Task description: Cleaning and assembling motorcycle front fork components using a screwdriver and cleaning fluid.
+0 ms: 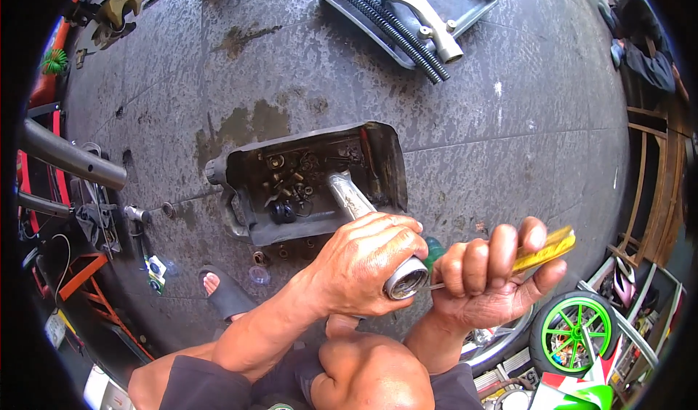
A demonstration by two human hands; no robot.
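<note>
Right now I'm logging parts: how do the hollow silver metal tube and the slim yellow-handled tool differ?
The hollow silver metal tube looks thicker than the slim yellow-handled tool. The left hand grips the tube; the right hand holds the tool. Both are hand-held.

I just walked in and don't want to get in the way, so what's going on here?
The person's left hand grips a silver tube, its far end over a cut-open black jug holding small metal parts. The right hand holds a yellow-handled tool, its thin shaft aimed at the tube's near, open end; whether it touches is unclear. Farther off, two long black springs lie across the rim of a black tray.
</note>
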